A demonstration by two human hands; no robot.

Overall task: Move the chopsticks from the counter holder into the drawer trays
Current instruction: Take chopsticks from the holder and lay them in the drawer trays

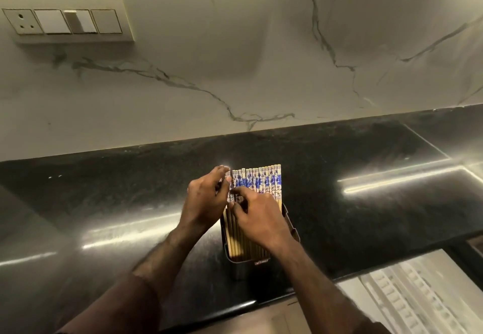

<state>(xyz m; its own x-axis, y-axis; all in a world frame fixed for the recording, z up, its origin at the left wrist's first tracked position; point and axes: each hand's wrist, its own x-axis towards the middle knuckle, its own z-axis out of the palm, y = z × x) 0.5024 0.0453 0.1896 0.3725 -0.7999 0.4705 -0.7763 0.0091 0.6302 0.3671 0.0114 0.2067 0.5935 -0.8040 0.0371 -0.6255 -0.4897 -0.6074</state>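
A dark rectangular holder [241, 264] stands on the black counter near its front edge. Several bamboo chopsticks [264, 180] with blue-and-white patterned tops stand packed in a row inside it. My left hand [206, 200] is at the left end of the row, its fingers curled around the leftmost chopsticks. My right hand [258, 218] lies over the middle of the bundle, its fingertips pinching chopsticks near the left end. At the lower right the open drawer shows white slotted trays [415, 294], blurred.
The glossy black counter [366, 203] runs left to right against a marbled white wall. A switch and socket panel [65, 21] is mounted on the wall at upper left. A raised counter edge [431, 148] crosses at the right.
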